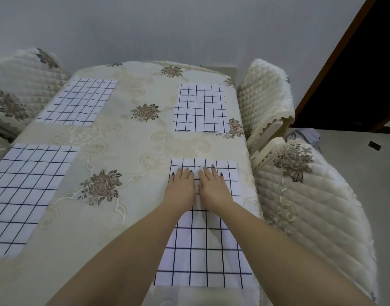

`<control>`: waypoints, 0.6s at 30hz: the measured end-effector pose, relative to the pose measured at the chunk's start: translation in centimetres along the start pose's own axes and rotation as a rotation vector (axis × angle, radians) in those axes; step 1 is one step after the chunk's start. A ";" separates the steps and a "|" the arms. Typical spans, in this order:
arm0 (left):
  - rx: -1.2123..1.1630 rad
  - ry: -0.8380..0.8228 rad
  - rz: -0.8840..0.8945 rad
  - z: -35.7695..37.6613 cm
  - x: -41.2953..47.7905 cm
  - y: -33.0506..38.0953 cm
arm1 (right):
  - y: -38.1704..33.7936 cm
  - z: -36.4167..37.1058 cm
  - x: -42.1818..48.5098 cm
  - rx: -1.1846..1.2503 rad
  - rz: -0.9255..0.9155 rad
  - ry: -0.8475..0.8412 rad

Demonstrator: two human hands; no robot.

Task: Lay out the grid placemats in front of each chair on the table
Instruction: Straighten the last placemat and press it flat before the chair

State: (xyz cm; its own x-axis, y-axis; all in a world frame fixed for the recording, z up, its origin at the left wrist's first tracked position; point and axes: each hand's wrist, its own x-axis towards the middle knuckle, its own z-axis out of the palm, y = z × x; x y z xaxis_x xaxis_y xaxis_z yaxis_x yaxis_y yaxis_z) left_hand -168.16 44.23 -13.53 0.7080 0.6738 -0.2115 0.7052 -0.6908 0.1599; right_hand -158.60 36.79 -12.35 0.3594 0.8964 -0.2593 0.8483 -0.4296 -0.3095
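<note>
Left hand [181, 184] and right hand [212, 184] lie flat, fingers spread, gripping nothing, on the near right placemat [203, 250], forearms hiding its middle; near left placemat [24, 191] cut off.

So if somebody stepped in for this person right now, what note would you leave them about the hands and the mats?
Left hand and right hand: both flat, palms down, side by side on the near right placemat, holding nothing.
Placemats: four lie on the table: far left placemat, far right placemat, near left placemat, plus the one under the hands.
Done: each visible mat sits beside a covered chair, such as the far right chair and the near right chair.
Left: probably just smoothing this last mat and lifting off.
</note>
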 end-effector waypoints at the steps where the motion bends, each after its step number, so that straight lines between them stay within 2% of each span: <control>1: 0.001 -0.010 0.003 0.0 0.6 0.2 | -0.2 -0.2 0.7 0.005 -0.013 -0.013; 8: -0.028 -0.095 -0.013 1.1 2.2 -0.1 | 1.4 0.8 2.8 -0.100 -0.002 -0.141; 18: -0.074 -0.150 -0.068 0.7 1.9 -2.9 | 5.8 0.4 1.7 -0.129 0.103 -0.114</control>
State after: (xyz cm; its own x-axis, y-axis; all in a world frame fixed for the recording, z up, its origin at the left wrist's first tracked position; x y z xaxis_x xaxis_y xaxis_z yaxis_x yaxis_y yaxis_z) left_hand -168.87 47.31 -15.07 0.6488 0.6678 -0.3650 0.7561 -0.6201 0.2095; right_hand -153.22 35.80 -14.93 0.4063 0.8274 -0.3878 0.8551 -0.4939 -0.1579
